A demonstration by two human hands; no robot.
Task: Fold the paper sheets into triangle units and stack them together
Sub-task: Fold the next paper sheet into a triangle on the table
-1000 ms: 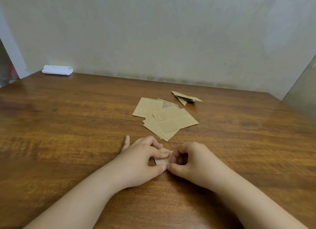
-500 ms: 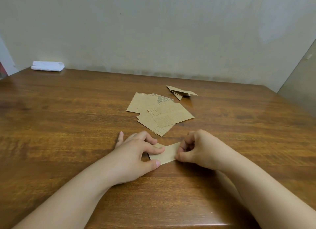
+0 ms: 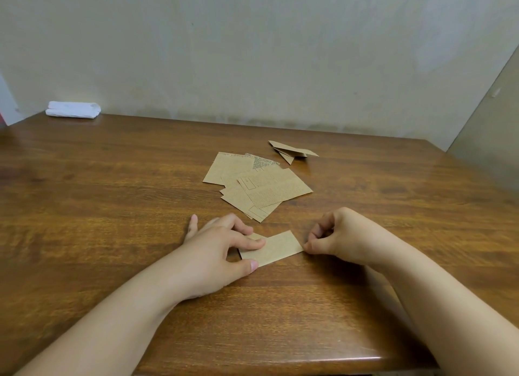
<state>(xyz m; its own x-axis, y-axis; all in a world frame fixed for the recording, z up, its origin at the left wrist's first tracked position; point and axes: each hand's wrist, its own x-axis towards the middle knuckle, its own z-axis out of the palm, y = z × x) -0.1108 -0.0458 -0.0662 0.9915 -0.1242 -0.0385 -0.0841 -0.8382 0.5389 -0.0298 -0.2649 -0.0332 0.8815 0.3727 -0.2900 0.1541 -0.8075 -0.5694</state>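
Note:
A folded brown paper strip [image 3: 276,247] lies flat on the wooden table [image 3: 112,193], near the front. My left hand [image 3: 216,252] holds its left end, index finger on top and thumb against the near edge. My right hand [image 3: 339,235] sits at the strip's right end with fingers curled; its thumb tip just touches the right corner. Behind the strip lies a loose pile of several flat brown printed sheets [image 3: 258,187]. Folded triangle units [image 3: 292,151] rest just beyond the pile to the right.
A folded white cloth [image 3: 73,110] lies at the table's far left corner against the wall. A pale wall runs along the back edge, and a grey panel stands at the far right. The table's front edge is below my forearms.
My right hand has slid to the right along the strip, from beside my left hand out to its right end. The strip now shows at full length. My left hand stayed put.

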